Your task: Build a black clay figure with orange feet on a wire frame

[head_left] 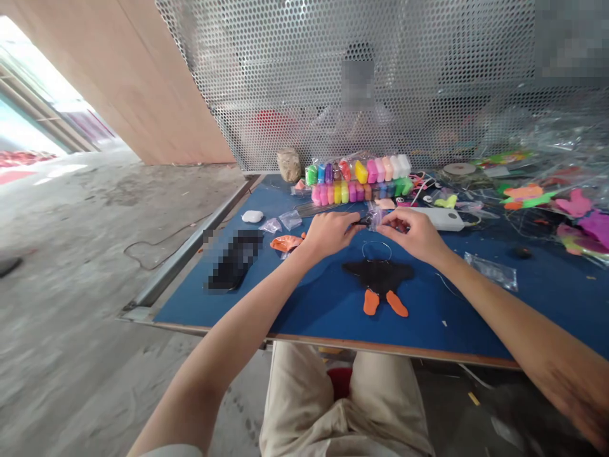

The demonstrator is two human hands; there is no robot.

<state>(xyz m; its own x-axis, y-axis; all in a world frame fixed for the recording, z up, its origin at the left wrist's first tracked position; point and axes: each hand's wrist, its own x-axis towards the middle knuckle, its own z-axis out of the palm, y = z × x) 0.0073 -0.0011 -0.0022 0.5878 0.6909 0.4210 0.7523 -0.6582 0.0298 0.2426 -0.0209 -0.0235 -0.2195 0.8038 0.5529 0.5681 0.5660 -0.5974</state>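
Note:
My left hand [333,232] is closed, and a small dark piece [363,221] too small to name shows at its fingertips. Opposite it, my right hand [413,232] has its thumb and fingers pinched together at the edge of a small clear plastic bag [375,216]. Both hands are above the table, close to each other. Below them lies a flat black clay shape [378,274] with two orange clay feet [371,303] at its lower edge. A thin wire ring [377,251] stands out from its top.
Packs of coloured clay [359,181] line the back of the blue table [304,311], before a perforated metal sheet [295,70]. To the left are a dark phone [235,260], a white earbud case [252,216] and orange clay [285,243]. A white device [440,219] and clay shapes [575,203] lie right.

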